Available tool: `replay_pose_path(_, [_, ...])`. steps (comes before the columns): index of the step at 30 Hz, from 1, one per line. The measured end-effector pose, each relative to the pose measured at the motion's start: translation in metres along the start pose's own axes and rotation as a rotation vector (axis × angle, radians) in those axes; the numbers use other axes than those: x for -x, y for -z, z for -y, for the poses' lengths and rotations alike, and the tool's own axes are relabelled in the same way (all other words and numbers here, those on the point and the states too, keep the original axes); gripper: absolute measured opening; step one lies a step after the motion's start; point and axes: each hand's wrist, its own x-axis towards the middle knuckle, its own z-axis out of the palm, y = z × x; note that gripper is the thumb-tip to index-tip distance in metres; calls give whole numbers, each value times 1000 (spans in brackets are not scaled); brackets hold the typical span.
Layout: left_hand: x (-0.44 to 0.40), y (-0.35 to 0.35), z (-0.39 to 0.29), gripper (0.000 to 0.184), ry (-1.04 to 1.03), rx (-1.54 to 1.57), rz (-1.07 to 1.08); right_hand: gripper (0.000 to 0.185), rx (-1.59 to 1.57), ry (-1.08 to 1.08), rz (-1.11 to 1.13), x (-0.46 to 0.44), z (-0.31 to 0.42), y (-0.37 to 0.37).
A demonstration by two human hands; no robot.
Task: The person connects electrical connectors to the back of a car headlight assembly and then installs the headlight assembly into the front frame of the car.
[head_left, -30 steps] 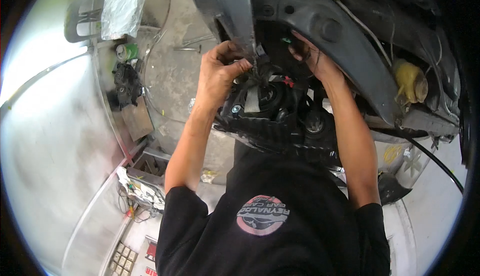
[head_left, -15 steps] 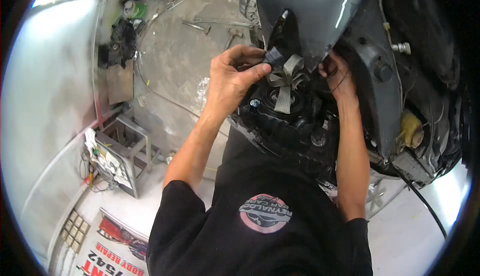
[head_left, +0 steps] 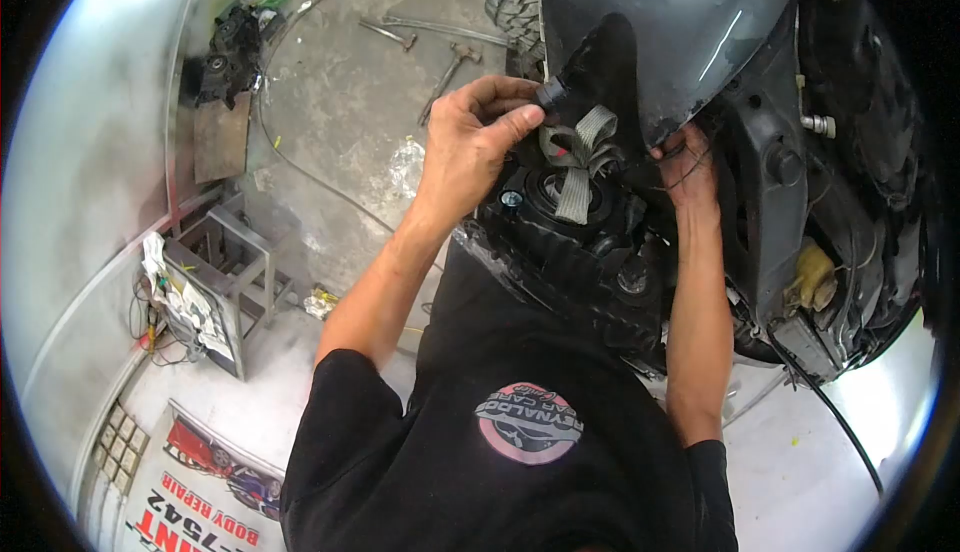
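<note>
While a grey metal-framed stand [head_left: 228, 292] waits at far left and a dull T-shaped tool [head_left: 450, 74] lies on the concrete floor [head_left: 330, 92], here's the left hand [head_left: 482, 137], thumb and fingertips pinched on a small dark plastic connector-like piece [head_left: 549, 93]. Half a second ago it stood out plainly; now it's against a black backdrop, less of it showing, just above the looped grey woven strap [head_left: 574, 197] on the black plastic lamp-like housing [head_left: 570, 262]. So, I'd judge, the piece is still being handled, not let go. Over by the glossy dark-grey curved panel [head_left: 690, 37], the right hand [head_left: 690, 170] stays curled, fingertips tucked at the pointed lower edge; what it's gripping, if anything, I can't tell!
</note>
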Motion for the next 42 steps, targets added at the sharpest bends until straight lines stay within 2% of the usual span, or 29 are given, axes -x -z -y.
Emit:
replay_pose_path(4, [-11,0,5,25,133,264,24,30,-9,1,-2,-1,1,-2])
replay_pose_path(7, [-23,4,17,24,226,432,104,29,5,-34,-26,-4,-3,9])
replay_pose_path(13, [-31,6,21,25,334,543,130,26,-33,-26,-15,-3,0,8])
replay_pose_path(19, [-31,7,19,25,351,615,161,25,-55,-10,3,-2,2,2])
replay_pose_path(23, [-30,8,20,25,348,604,168,25,-53,-22,-46,-3,1,1])
replay_pose_path(31, [-27,0,10,22,341,577,207,21,-99,7,-7,0,3,0])
replay_pose_path(34, [-28,3,13,35,318,499,257,19,-57,-17,-53,1,4,-1])
replay_pose_path(38, [-27,-6,12,25,276,422,191,19,-33,-51,-23,-3,2,8])
replay_pose_path(42, [-30,-18,9,27,199,291,141,18,-74,-35,-32,-3,2,7])
